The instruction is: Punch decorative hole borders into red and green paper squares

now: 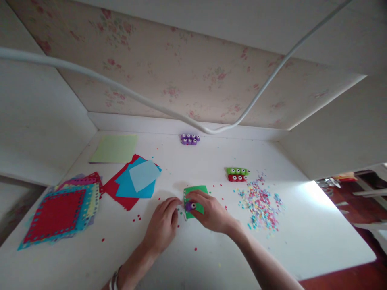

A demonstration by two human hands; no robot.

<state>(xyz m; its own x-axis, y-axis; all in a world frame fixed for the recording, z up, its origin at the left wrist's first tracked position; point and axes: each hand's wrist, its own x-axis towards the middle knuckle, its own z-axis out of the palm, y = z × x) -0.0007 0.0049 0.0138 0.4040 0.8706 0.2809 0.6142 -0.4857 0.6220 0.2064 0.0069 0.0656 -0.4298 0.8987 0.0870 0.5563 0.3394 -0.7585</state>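
Near the middle of the white bench (169, 266) lies a small bright green paper sheet (193, 188), with a row of pale holes along its left edge. On that edge sits a rounded purple craft punch with an eye-like white button (190, 206). The right hand (208, 209) reaches across the sheet from the right, its fingers curled on the far side of the punch and its thumb on the near side, so it appears to have hold of it — though part of the grip is hidden. The left hand (163, 221) is just beside the left edge, fingers bent and tips close together; whether they pinch the paper or only touch it, I cannot tell.

To do this well, I would seat the paper squarely in the punch's slot, press the button straight down, and shift by one even gap each time, lining up with the last hole. The left fingertips could steady the edge — light paper will probably skew or tear if dragged.

Right of the sheet is a loose heap of multicoloured paper confetti (261, 203); far left of it, a fanned group of plain red and blue sheets (130, 185); farther left, a stack of hole-edged coloured sheets (60, 215).
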